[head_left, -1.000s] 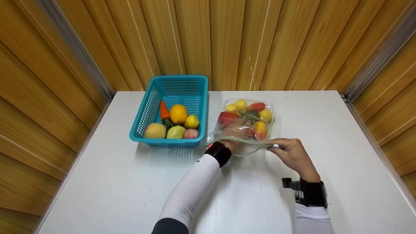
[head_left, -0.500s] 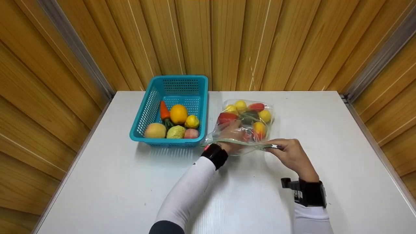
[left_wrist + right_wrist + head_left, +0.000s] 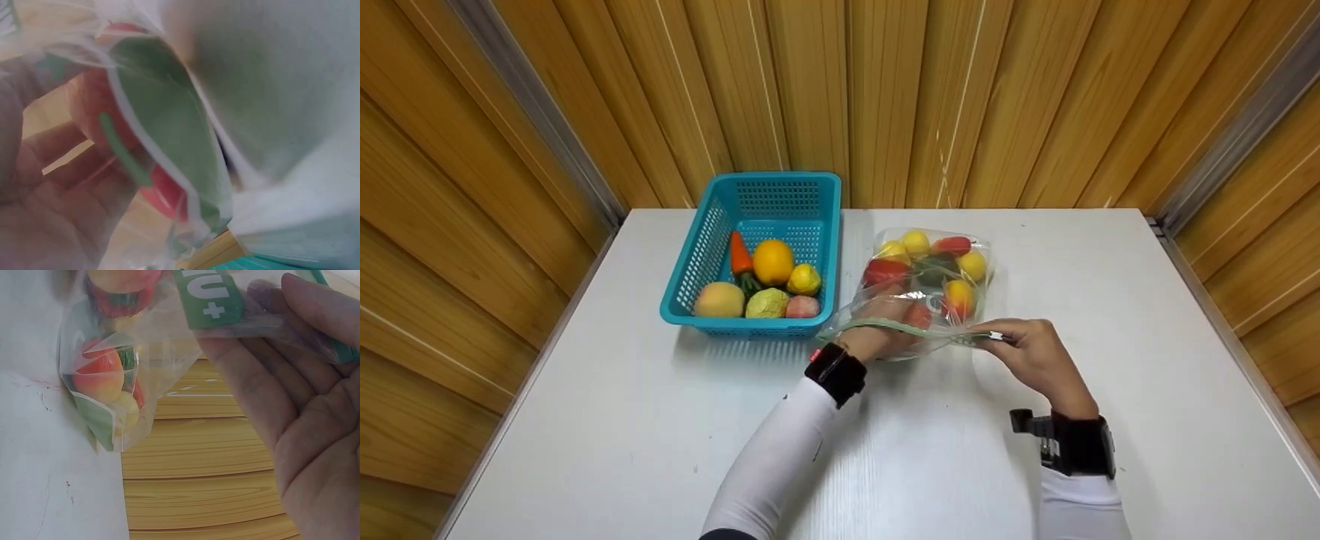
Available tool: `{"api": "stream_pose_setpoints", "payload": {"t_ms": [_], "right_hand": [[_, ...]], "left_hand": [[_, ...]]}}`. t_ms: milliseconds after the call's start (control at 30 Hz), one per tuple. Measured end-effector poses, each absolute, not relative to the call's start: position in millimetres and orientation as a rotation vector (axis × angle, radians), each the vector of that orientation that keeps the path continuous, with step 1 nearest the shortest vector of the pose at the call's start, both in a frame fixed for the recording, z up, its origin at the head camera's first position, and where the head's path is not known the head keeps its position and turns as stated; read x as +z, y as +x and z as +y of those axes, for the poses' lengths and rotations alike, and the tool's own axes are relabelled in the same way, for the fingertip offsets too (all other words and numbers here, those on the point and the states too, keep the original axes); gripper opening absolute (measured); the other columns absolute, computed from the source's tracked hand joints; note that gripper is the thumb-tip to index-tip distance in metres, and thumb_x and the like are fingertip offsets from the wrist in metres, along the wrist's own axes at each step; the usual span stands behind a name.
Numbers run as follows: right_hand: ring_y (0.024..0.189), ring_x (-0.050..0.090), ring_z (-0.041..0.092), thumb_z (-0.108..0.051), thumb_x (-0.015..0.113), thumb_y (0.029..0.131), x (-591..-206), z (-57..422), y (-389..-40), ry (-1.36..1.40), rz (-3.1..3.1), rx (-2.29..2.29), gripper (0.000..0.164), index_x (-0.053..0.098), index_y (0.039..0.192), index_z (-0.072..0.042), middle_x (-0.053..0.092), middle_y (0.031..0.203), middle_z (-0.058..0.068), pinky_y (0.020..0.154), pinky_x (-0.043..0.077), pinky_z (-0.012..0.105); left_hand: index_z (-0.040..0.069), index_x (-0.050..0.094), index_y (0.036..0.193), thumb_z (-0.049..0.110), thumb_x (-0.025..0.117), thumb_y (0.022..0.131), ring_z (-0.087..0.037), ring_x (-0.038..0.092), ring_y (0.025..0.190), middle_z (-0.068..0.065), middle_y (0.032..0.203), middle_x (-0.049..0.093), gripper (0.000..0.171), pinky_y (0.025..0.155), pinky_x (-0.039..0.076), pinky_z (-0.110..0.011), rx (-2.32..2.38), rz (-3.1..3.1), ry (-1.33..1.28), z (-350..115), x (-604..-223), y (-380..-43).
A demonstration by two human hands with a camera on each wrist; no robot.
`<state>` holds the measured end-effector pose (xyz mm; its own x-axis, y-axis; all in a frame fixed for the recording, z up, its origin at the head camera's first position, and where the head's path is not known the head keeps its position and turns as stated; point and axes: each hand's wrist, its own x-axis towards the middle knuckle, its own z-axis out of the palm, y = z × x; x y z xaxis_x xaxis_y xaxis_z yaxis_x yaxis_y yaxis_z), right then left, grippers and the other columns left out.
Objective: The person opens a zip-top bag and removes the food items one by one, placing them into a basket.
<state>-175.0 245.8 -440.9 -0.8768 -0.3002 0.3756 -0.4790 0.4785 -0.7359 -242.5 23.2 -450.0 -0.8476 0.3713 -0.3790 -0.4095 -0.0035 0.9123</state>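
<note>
A clear zip bag point(image 3: 877, 323) with a green-edged mouth lies at the back middle, full of yellow, red and dark green fruit and vegetables. My left hand point(image 3: 885, 309) reaches through its mouth, seen through the plastic. In the left wrist view, its fingers point(image 3: 67, 157) spread loosely beside a round pinkish-red fruit point(image 3: 95, 107); their tips are partly hidden. My right hand point(image 3: 1027, 349) pinches the bag's right corner between thumb and fingers. A yellow-red fruit point(image 3: 959, 300) sits near that corner inside the bag.
A blue-green basket point(image 3: 666, 300) stands left of the bag. In it lie a carrot point(image 3: 740, 253), an orange point(image 3: 773, 262), a peach point(image 3: 719, 300) and other produce. Wood-patterned walls point(image 3: 885, 105) enclose the white table point(image 3: 945, 457).
My left hand has drawn back towards the bag's mouth, its wrist moving left and nearer to me. The reddish fruit beside it has shifted slightly the same way. My right hand stays put.
</note>
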Motion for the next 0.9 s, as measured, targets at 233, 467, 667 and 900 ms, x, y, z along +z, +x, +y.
{"api": "stream_pose_setpoints", "payload": {"t_ms": [233, 467, 667, 900], "right_hand": [[0.084, 0.069, 0.002, 0.01, 0.078, 0.082, -442, 247, -176, 0.702, -2.51, 1.337, 0.02, 0.083, 0.098, -0.003, 0.079, 0.095, 0.011, 0.07, 0.051, 0.01], [0.084, 0.069, 0.002, 0.01, 0.078, 0.083, -441, 246, -176, 0.692, -2.516, 1.354, 0.021, 0.083, 0.098, -0.003, 0.079, 0.096, 0.012, 0.069, 0.051, 0.01], [0.084, 0.068, 0.001, 0.011, 0.078, 0.082, -441, 246, -176, 0.679, -2.512, 1.375, 0.022, 0.083, 0.098, -0.003, 0.079, 0.096, 0.011, 0.07, 0.052, 0.01], [0.087, 0.07, -0.001, 0.011, 0.078, 0.082, -442, 245, -177, 0.683, -2.492, 1.409, 0.02, 0.082, 0.098, -0.001, 0.079, 0.094, 0.013, 0.072, 0.054, 0.011]], "left_hand": [[0.008, 0.059, 0.143, 0.02, 0.08, 0.091, -0.025, 0.057, 0.124, -0.01, 0.141, 0.062, 0.056, 0.11, 0.047, -0.039, 0.863, 2.865, 0.701, -5, -448, -211], [0.014, 0.062, 0.139, 0.017, 0.081, 0.09, -0.023, 0.055, 0.122, -0.007, 0.135, 0.06, 0.052, 0.107, 0.049, -0.034, 0.975, 2.929, 0.804, -15, -447, -186], [0.011, 0.065, 0.136, 0.012, 0.082, 0.086, -0.021, 0.059, 0.118, -0.006, 0.133, 0.062, 0.052, 0.106, 0.05, -0.032, 1.081, 2.954, 0.875, -21, -445, -178], [0.009, 0.065, 0.136, 0.01, 0.081, 0.085, -0.02, 0.064, 0.111, -0.007, 0.134, 0.065, 0.054, 0.099, 0.053, -0.028, 1.153, 2.976, 0.956, -28, -447, -174]]}}
